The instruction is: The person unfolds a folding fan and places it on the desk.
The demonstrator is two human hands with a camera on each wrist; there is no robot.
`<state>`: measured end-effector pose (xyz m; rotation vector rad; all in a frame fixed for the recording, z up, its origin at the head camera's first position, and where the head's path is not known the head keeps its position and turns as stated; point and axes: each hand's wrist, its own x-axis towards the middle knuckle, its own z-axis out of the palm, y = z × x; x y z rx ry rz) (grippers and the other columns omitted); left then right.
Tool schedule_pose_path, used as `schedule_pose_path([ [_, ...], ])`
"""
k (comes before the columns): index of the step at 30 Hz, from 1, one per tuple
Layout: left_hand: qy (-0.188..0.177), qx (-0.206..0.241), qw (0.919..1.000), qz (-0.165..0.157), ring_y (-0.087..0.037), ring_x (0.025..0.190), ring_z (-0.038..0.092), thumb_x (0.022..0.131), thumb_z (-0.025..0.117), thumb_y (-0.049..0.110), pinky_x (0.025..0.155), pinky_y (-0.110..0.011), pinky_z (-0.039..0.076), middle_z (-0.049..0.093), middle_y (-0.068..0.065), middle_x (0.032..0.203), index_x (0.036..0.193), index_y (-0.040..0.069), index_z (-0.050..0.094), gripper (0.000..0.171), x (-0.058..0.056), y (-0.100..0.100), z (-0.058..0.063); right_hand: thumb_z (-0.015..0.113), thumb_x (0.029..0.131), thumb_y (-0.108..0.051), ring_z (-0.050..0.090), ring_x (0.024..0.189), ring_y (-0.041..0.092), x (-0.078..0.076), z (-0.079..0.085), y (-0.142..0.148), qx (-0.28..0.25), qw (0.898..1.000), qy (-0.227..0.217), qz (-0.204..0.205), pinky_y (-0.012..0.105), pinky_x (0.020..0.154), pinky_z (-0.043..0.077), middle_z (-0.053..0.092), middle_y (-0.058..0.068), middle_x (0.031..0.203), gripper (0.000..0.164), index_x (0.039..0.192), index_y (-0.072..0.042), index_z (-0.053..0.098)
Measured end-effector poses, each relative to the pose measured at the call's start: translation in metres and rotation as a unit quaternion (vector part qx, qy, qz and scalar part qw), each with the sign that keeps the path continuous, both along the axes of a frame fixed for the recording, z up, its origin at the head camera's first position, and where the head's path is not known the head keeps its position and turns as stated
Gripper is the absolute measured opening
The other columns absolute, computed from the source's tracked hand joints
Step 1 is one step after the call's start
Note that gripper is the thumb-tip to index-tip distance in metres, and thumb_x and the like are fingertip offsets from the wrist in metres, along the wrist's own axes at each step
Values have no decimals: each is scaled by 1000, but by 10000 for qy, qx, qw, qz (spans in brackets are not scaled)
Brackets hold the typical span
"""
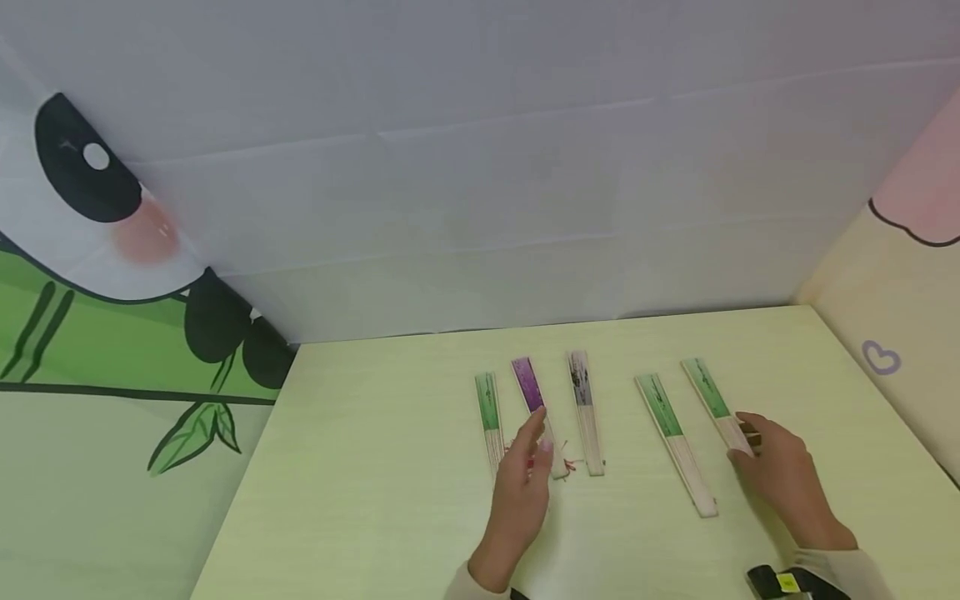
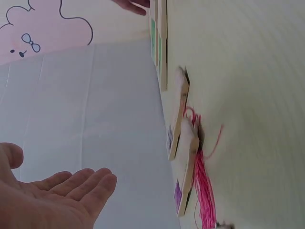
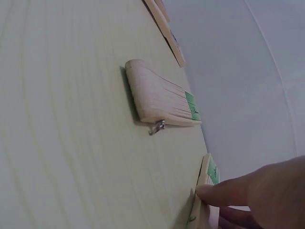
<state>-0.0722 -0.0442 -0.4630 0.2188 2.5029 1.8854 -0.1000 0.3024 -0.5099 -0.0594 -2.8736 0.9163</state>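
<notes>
My right hand (image 1: 783,467) pinches the wooden end of the rightmost green folding fan (image 1: 705,387), thumb on one side and fingers on the other. In the right wrist view the thumb (image 3: 224,191) presses against that fan's edge. My left hand (image 1: 517,500) is held above the table with fingers extended, overlapping the purple folding fan (image 1: 527,383) in the head view. Its palm and fingers (image 2: 71,193) look empty in the left wrist view. Beside the purple fan lies a pinkish-red tassel (image 2: 204,191).
Just left of the gripped fan lies another closed green fan (image 1: 660,404). A grey-and-black patterned fan (image 1: 581,379) and a leftmost green fan (image 1: 487,404) flank the purple one. The pale table (image 1: 360,467) meets a grey-white wall sheet (image 1: 480,208) at the back.
</notes>
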Motion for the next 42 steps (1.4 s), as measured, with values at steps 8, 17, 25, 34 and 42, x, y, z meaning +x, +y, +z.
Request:
schedule_pose_path([
  [8, -453, 522, 9966, -458, -40, 140, 55, 115, 44, 32, 112, -59, 49, 52, -16, 158, 157, 8, 48, 49, 5, 40, -3, 76, 88, 1, 70, 86, 41, -11, 2, 2, -40, 9997, -170, -190, 41, 65, 54, 72, 29, 98, 43, 125, 18, 63],
  [17, -737, 1326, 9876, -403, -38, 129, 63, 111, 55, 22, 104, -33, 55, 60, -19, 149, 152, -2, 51, 47, 0, 69, -15, 79, 90, -5, 71, 74, 17, -3, 14, -10, -506, 9969, -220, -565, 25, 56, 48, 77, 20, 97, 39, 124, 10, 69],
  [25, -725, 1434, 9865, -306, -11, 106, 70, 104, 66, 14, 87, -22, 57, 69, -19, 134, 143, -4, 59, 43, -4, 85, -21, 82, 89, -3, 70, 70, 8, 9, 31, -34, -955, 9941, 149, -491, 22, 54, 52, 77, 20, 97, 37, 122, 7, 71],
  [34, -1057, 1921, 9755, -179, -25, 97, 72, 102, 67, 3, 77, -21, 62, 70, -17, 123, 138, -7, 61, 38, -9, 92, -19, 84, 87, -1, 70, 72, 7, 20, 46, -70, -1646, 9862, 27, -146, 25, 54, 57, 77, 17, 97, 40, 124, 6, 71],
  [42, -1292, 2296, 9646, -92, -15, 93, 72, 102, 67, 3, 78, -27, 65, 71, -9, 118, 133, -7, 65, 32, -10, 93, -21, 86, 86, -1, 71, 75, 9, 29, 51, -98, -2058, 9780, -312, 95, 25, 58, 57, 77, 11, 95, 39, 122, 4, 72],
])
